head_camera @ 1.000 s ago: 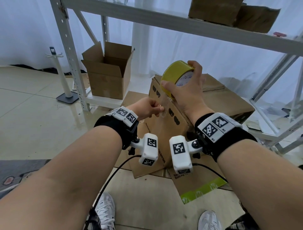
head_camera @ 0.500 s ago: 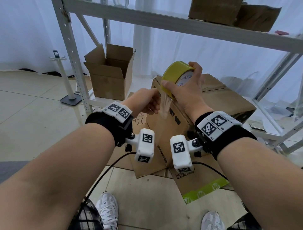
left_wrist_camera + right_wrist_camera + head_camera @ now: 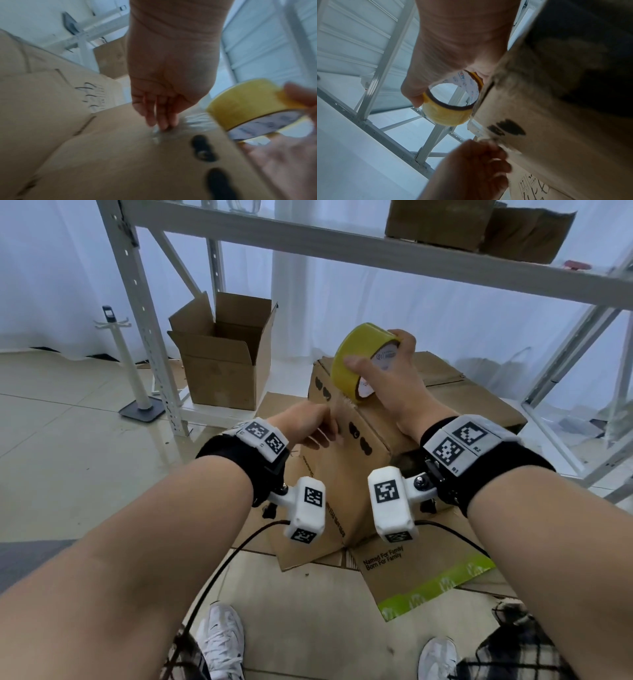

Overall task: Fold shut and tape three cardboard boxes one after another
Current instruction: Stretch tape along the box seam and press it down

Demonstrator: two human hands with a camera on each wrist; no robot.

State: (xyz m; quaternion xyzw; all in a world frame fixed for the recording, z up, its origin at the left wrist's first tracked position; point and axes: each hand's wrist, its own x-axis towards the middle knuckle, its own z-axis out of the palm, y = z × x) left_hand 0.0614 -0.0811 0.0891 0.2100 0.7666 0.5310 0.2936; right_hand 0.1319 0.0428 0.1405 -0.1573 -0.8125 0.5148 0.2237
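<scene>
My right hand [image 3: 383,385] gripped the yellow tape roll [image 3: 359,356], thumb across its smooth outer band and fingers curled over the printed white core, holding it at the top edge of the closed cardboard box [image 3: 346,474]. That box, matte brown with black oval prints, sat just ahead of me at twelve o'clock. My left hand [image 3: 308,426] pinched the free end of the clear, crinkled tape strip [image 3: 193,121] against the box's side, fingertips [image 3: 163,121] pressed together. An open corrugated box [image 3: 222,361] stood at eleven o'clock on the white metal rack [image 3: 137,289].
</scene>
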